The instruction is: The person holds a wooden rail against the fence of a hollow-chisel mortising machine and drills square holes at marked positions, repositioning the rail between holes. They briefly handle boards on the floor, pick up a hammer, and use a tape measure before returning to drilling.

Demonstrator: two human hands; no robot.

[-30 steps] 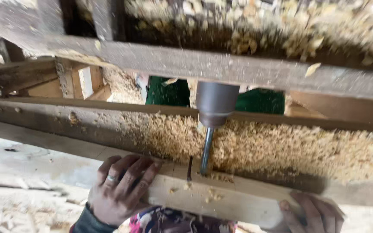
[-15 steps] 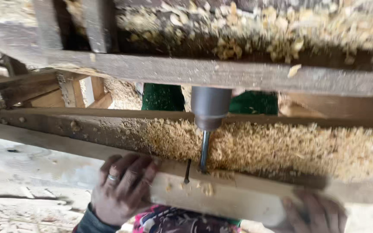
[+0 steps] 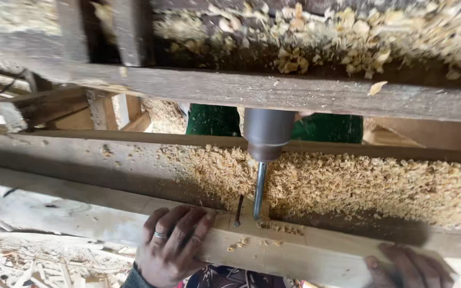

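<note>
From the head view, my left hand [image 3: 174, 245] presses flat on the plank [image 3: 294, 256] and my right hand [image 3: 409, 266] grips its near edge, the bit [image 3: 260, 191] biting into its far edge. If either hold slackens, I judge the bit could snatch the plank sideways toward the sawdust [image 3: 348, 181].

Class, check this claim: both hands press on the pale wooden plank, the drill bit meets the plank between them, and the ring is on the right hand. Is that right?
Not quite. The head view shows the ring on the left hand, not the right hand. The rest holds: both hands press on the pale wooden plank, and the drill bit meets it between them.
</note>
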